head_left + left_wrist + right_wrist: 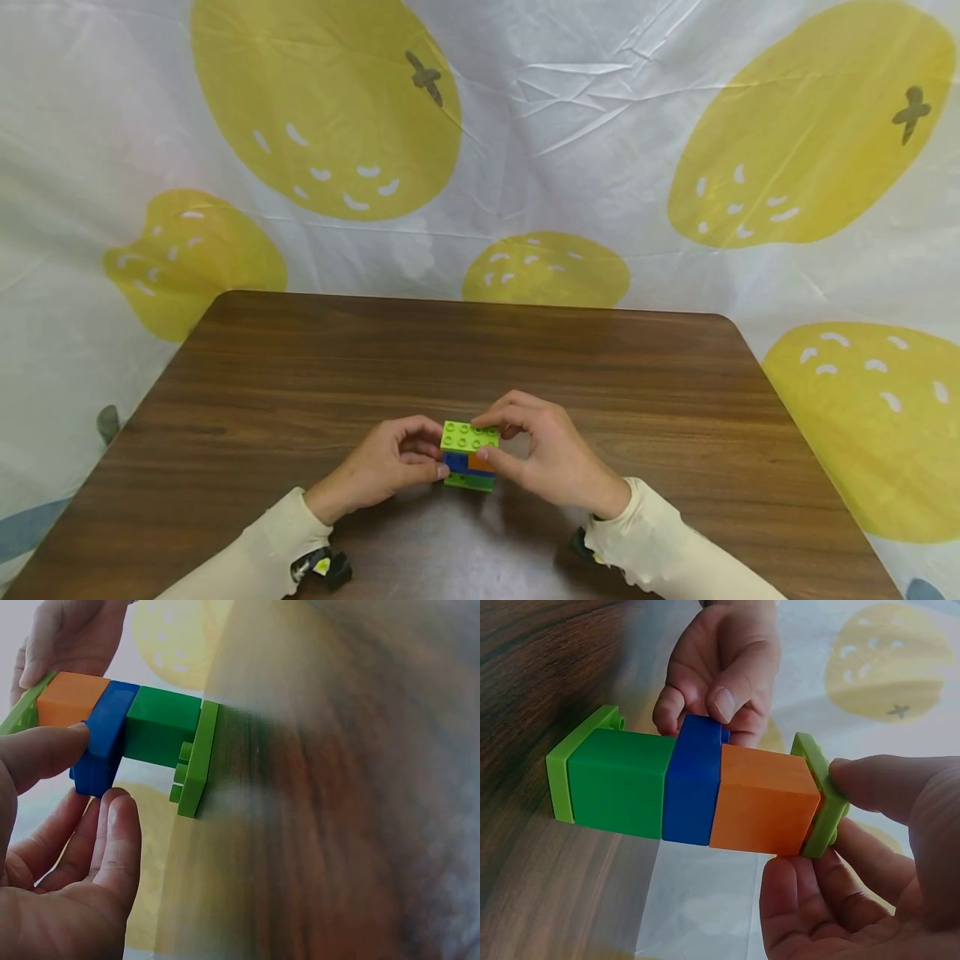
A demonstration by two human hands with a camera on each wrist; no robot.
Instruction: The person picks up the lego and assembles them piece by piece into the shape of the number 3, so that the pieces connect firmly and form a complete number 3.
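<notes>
A short tower of toy building blocks stands on the table between both hands. At its base is a lime-green plate (199,761) with studs showing on one side. Stacked on that are a dark green brick (617,782), a flat blue block (693,784), an orange brick (763,800) and another lime-green plate (459,437) on top. The left hand (386,462) pinches the blue block from the left, thumb on the near side. From the right, the right hand (547,450) holds the top plate by its edges with thumb and fingertips, beside the orange brick.
The brown wooden table (360,358) reaches back to a hanging white cloth (570,167) printed with large yellow fruit. Dark devices are strapped at both wrists, under the cream sleeves (262,533).
</notes>
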